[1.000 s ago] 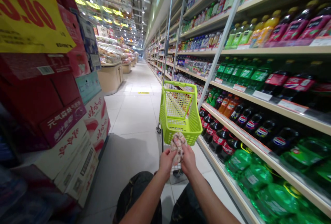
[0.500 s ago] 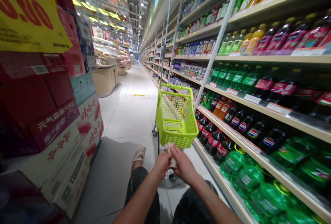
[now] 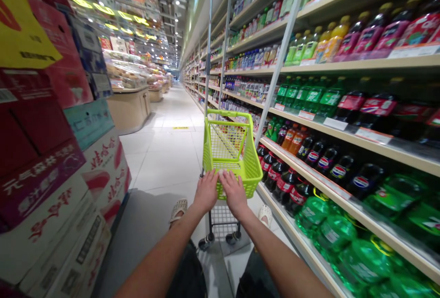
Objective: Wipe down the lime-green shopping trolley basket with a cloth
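A lime-green basket cart [image 3: 252, 165] stands in the aisle right in front of me, on a dark wheeled frame [image 3: 220, 234]. My left hand [image 3: 206, 191] and my right hand [image 3: 234, 191] rest side by side on the basket's near rim, fingers curled over its edge. No cloth shows in either hand; whether anything lies under the palms is hidden. The basket looks empty through its mesh. My feet in pale sandals [image 3: 178, 207] stand on either side of the cart's wheels.
Shelves of soft-drink bottles [image 3: 343, 169] run close along the right, and green bottles fill the lowest shelf [image 3: 337, 238]. Stacked red and white cartons [image 3: 68, 188] wall the left. The white tiled aisle [image 3: 165, 151] stretches ahead past wooden display counters [image 3: 129, 107].
Both hands held a crumpled pale cloth just short of the basket; now they have moved forward onto its near rim and the cloth is out of sight. The view has shifted closer to the cart.
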`<state>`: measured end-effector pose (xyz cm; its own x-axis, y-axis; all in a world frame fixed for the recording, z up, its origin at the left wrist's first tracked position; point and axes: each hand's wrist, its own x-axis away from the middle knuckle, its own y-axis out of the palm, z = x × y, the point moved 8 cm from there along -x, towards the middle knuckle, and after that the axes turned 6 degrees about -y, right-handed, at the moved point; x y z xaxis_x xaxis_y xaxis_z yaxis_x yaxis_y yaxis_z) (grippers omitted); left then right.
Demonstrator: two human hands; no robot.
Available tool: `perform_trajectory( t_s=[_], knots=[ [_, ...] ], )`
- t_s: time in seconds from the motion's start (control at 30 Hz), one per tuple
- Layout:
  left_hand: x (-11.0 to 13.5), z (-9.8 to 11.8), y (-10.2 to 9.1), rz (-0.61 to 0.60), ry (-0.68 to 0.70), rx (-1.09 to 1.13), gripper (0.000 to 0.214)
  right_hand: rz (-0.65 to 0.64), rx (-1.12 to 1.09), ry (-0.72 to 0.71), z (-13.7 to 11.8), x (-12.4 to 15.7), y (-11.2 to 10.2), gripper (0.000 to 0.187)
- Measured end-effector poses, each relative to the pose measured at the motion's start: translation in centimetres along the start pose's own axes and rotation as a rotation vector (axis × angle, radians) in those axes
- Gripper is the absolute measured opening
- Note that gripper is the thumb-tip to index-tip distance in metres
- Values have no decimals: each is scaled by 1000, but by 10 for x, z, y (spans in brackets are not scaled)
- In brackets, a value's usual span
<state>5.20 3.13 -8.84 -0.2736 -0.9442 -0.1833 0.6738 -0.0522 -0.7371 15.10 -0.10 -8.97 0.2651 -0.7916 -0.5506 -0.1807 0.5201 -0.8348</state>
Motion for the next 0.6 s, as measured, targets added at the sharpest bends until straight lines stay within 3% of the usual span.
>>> perform_trajectory(
  t_s=[0.1,0.23,0.3,0.43,0.5,0.6],
  knots=[
    [1,5,16,-78,152,-411,53,-32,60,-21,30,24,6,55],
    [2,2,24,-94,158,-505,58,49,174,246,82,45,-10,53],
    [1,2,27,-99,152,-516,59,48,175,236,72,39,-7,55],
    [-1,3,28,-94,154,-569,57,-49,113,-96,25,22,9,57],
    [-2,2,27,-95,143,-588,56,-61,137,-92,38,27,5,55],
    [-2,1,27,-107,129,-607,56,11,218,162,92,45,-12,52]
  ],
)
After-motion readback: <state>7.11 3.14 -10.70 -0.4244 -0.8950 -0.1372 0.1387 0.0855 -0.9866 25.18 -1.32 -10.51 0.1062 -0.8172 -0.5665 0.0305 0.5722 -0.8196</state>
